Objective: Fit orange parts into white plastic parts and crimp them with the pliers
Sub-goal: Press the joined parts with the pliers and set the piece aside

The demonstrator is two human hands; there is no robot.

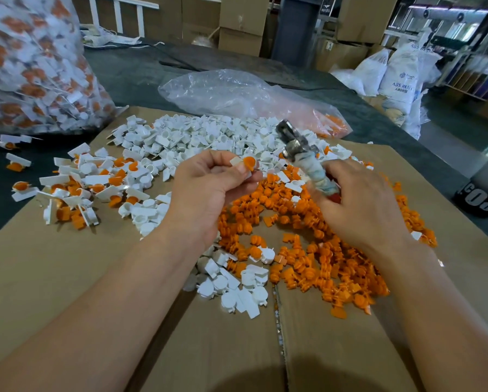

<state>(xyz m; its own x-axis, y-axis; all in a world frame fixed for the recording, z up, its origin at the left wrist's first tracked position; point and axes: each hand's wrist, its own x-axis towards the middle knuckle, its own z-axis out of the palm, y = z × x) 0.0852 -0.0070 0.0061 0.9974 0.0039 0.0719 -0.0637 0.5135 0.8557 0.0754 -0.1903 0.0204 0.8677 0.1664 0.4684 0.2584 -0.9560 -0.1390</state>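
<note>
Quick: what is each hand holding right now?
Left hand: pinches a white part with an orange part in it.
Right hand: grips the pliers.

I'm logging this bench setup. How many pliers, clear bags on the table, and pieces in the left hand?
Pliers: 1, in the right hand
Clear bags: 2, full bag, nearly empty bag
Held pieces: 1, white-and-orange piece in the left hand
Total: 4

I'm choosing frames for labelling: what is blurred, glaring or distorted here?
Head view: the pliers and right hand are motion-blurred; the left hand and the part it pinches are fairly sharp; the full bag at left is smeared; mild glare on the clear bag; wide-angle bending toward the edges; a soft shadow on the cardboard at bottom.
</note>
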